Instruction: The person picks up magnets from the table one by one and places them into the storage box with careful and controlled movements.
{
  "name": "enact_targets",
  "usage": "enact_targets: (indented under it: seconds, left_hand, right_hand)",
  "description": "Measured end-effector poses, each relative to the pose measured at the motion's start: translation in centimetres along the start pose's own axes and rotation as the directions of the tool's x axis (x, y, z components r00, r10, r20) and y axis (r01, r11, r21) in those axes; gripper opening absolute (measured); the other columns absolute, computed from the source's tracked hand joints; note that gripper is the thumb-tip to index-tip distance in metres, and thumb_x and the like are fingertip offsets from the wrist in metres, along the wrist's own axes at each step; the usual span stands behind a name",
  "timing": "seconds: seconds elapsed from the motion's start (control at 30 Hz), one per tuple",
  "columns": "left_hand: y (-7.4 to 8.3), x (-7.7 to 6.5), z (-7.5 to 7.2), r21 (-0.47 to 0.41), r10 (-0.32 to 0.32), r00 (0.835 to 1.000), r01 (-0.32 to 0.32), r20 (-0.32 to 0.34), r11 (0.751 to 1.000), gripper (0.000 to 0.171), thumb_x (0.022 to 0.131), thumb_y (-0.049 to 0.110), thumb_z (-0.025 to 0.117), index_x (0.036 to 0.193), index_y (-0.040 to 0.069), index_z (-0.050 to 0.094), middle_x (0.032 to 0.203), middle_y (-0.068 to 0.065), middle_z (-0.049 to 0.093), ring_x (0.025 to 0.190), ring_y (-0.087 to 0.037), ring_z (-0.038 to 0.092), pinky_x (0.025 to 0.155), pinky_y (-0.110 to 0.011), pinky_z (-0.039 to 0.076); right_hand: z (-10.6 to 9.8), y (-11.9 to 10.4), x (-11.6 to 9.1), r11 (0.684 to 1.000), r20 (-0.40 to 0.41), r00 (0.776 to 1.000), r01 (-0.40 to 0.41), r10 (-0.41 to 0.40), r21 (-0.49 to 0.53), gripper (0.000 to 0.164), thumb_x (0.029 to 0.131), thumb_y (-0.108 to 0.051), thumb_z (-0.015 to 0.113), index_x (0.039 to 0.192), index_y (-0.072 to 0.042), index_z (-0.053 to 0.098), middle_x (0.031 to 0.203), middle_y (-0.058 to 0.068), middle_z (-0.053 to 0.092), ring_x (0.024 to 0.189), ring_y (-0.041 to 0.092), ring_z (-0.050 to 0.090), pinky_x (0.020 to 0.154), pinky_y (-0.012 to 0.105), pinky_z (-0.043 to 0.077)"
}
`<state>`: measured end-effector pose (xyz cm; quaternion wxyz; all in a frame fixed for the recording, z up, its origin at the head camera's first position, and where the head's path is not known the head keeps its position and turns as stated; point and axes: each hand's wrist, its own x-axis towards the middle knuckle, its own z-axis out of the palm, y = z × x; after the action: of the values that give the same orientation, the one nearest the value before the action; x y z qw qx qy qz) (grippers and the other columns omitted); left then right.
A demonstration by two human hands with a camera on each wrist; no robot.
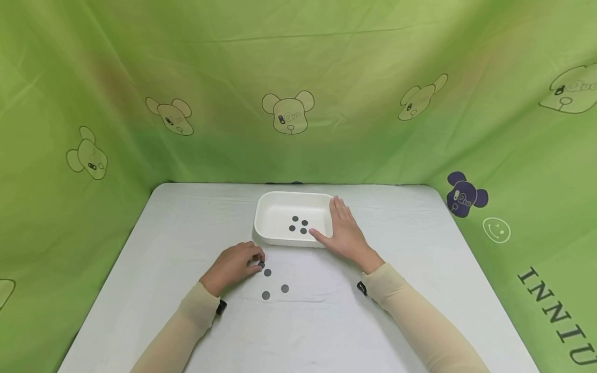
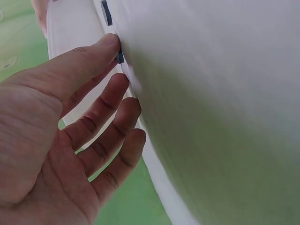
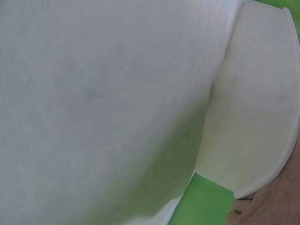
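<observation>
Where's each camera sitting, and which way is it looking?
Head: worn on the head, facing forward and down at the white tray and dark discs; sleeves, left grip and right grip show.
Left wrist: worn there, faces along the left grip, pinching a disc; maybe the right grip's edge peeks in.
Right wrist: worn there, faces the tray's outside; right grip partly shows.
Shared: head and right wrist both show the tray.

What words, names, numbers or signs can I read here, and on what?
"INNIU", perhaps cut off: right side of the green curtain.
"Qoo": purple bear head, central pale bear head, far-right pale bear head (cut off).
Sign: smiley face, same curtain.
Too blurred: marks on other pale bear heads.
None readable: gray discs, white tray.
</observation>
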<state>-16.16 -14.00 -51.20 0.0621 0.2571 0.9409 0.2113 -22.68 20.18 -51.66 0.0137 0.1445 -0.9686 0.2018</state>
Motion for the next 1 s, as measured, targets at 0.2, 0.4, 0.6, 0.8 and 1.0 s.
enact_targets:
  seconds: [0.2, 0.4, 0.6, 0.8, 1.0]
  left_hand:
    - [0.17, 0.01, 0.05, 0.003, 0.001, 1.000, -0.001, 0.001, 1.000, 0.014, 0.095, 0.020, 0.085, 0.102, 0.020, 0.072, 0.096, 0.007, 0.063, 0.088, -0.013, 0.059, 0.078, -0.034, 0.054]
    - [0.49, 0.01, -0.06, 0.015, 0.017, 1.000, -0.017, -0.001, 1.000, 0.019, 0.094, 0.018, 0.085, 0.100, 0.019, 0.067, 0.093, 0.008, 0.062, 0.085, -0.013, 0.056, 0.076, -0.033, 0.052]
    - [0.55, 0.02, 0.09, 0.022, 0.042, 0.999, -0.042, -0.009, 0.999, 0.020, 0.095, 0.015, 0.084, 0.100, 0.019, 0.065, 0.088, 0.009, 0.060, 0.081, -0.012, 0.055, 0.074, -0.032, 0.051]
    - [0.30, -0.05, 0.34, 0.020, 0.062, 0.998, -0.062, -0.012, 0.998, 0.018, 0.096, 0.016, 0.082, 0.101, 0.022, 0.066, 0.085, 0.012, 0.058, 0.078, -0.009, 0.053, 0.073, -0.030, 0.050]
    - [0.30, -0.10, 0.42, -0.004, 0.055, 0.998, -0.055, -0.001, 0.998, 0.017, 0.096, 0.018, 0.082, 0.102, 0.022, 0.067, 0.084, 0.013, 0.058, 0.077, -0.007, 0.054, 0.072, -0.029, 0.049]
  right_hand:
    - [-0.10, 0.00, 0.03, 1.000, 0.008, 1.000, -0.005, 0.005, -0.001, 0.118, 0.099, -0.074, 0.056, 0.169, 0.005, 0.005, 0.179, 0.023, 0.003, 0.167, 0.032, -0.002, 0.136, 0.044, 0.003]
    - [-0.19, 0.01, 0.04, 1.000, 0.013, 1.000, -0.008, 0.007, 0.004, 0.118, 0.099, -0.074, 0.056, 0.170, 0.005, 0.004, 0.179, 0.020, -0.001, 0.167, 0.031, -0.004, 0.136, 0.043, 0.002]
    - [-0.36, -0.14, -0.05, 1.000, -0.004, 1.000, 0.006, -0.006, -0.002, 0.118, 0.099, -0.071, 0.059, 0.169, 0.007, 0.006, 0.178, 0.025, 0.004, 0.167, 0.036, 0.001, 0.136, 0.046, 0.004]
    - [-0.46, -0.25, -0.13, 1.000, -0.009, 1.000, 0.006, -0.006, -0.001, 0.119, 0.098, -0.071, 0.061, 0.168, 0.008, 0.007, 0.178, 0.025, 0.004, 0.167, 0.035, 0.001, 0.136, 0.045, 0.004]
    - [-0.38, -0.20, -0.12, 1.000, 0.005, 1.000, -0.001, 0.001, 0.000, 0.119, 0.098, -0.072, 0.059, 0.168, 0.008, 0.006, 0.178, 0.025, 0.004, 0.167, 0.034, -0.001, 0.136, 0.045, 0.003]
